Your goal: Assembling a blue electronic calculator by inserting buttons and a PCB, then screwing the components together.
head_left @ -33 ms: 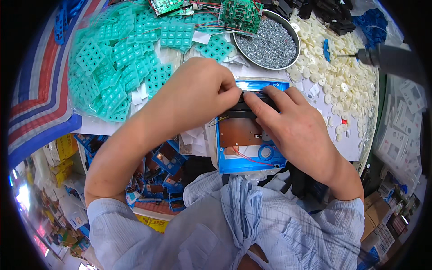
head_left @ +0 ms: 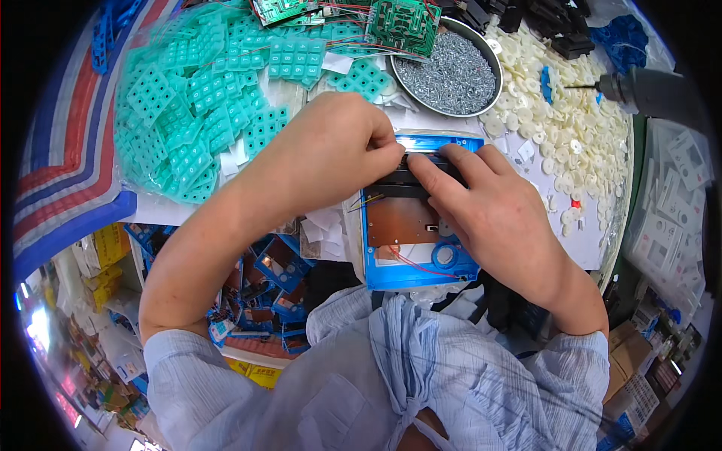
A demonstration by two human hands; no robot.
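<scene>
An open blue plastic casing (head_left: 421, 283) lies flat in front of me, with a brown circuit board (head_left: 398, 218) inside it. A black bar-shaped part (head_left: 398, 189) crosses the casing's upper half. My left hand (head_left: 338, 154) is closed in a pinch at the top left of that part; what its fingertips hold is hidden. From the right, my right hand (head_left: 489, 199) curls over the casing and presses its fingers on the black part. Thin red wires (head_left: 414, 263) run across the lower casing, and thin pale prongs (head_left: 366, 201) stick out at its left edge.
Translucent green keypads (head_left: 195, 98) pile up at the left. Behind the casing are a round bowl of screws (head_left: 451, 75) and green circuit boards (head_left: 402, 26). White plastic discs (head_left: 564, 143) cover the right side, beneath a hanging screwdriver (head_left: 639, 90). More blue casings (head_left: 282, 263) lie below left.
The hanging screwdriver at the right has swung very slightly. Both hands stay in nearly the same place on the casing.
</scene>
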